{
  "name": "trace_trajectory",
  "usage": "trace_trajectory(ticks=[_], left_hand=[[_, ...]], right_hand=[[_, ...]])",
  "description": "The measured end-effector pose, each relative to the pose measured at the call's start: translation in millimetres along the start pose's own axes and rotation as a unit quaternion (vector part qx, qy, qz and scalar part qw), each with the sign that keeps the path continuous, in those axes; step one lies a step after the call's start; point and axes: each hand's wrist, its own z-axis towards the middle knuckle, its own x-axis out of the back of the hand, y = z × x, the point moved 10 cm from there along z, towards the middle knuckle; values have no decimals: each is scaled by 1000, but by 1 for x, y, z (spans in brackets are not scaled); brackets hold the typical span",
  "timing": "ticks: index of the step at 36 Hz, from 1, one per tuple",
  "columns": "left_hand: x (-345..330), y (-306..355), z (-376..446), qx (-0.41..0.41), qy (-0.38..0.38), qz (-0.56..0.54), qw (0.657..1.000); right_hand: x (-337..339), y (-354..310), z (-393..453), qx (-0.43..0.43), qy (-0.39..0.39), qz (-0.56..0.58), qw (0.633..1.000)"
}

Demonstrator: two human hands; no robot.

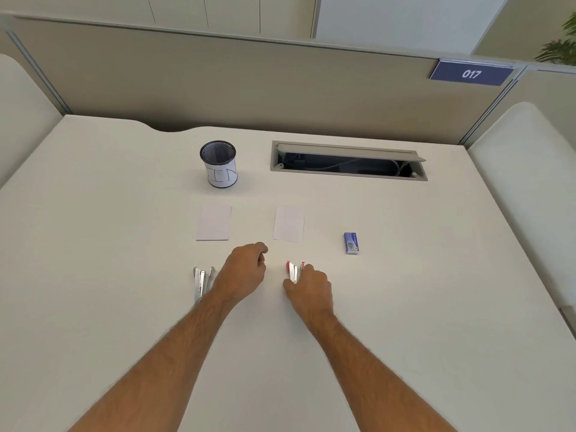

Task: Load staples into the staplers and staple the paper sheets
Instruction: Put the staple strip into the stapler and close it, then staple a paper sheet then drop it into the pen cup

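Head view: worktop (pixel 124 213), two opened staplers.
Right hand (pixel 310 291): fingers grasping pink stapler (pixel 294 271); rigid, slick metal.
Left hand (pixel 243 269): clenched, empty, beside silver stapler (pixel 199 283).
Staple box (pixel 351 243): two o'clock, light.
Hold: mid-body.

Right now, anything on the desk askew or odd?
Little stands out. The cable hatch at the desk's far edge stands open, wiring visible. Both paper stacks lie square, staple box upright.
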Motion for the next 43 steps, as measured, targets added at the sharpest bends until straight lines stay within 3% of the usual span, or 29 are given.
trace_trajectory(ticks=[10, 15, 25, 36, 43], left_hand=[[14, 1, 1, 30, 31, 2, 999], [27, -2, 1, 38, 48, 10, 998], [42, 8, 11, 20, 47, 51, 997], [43, 13, 27, 31, 32, 35, 998], [34, 10, 36, 48, 24, -4, 999]], right_hand=[[40, -17, 32, 2, 117, -11, 993], [41, -28, 67, 4, 94, 50, 994], [33, -35, 108, -75, 77, 39, 993], [30, -37, 126, -109, 66, 9, 992], [31, -32, 127, -122, 66, 54, 989]])
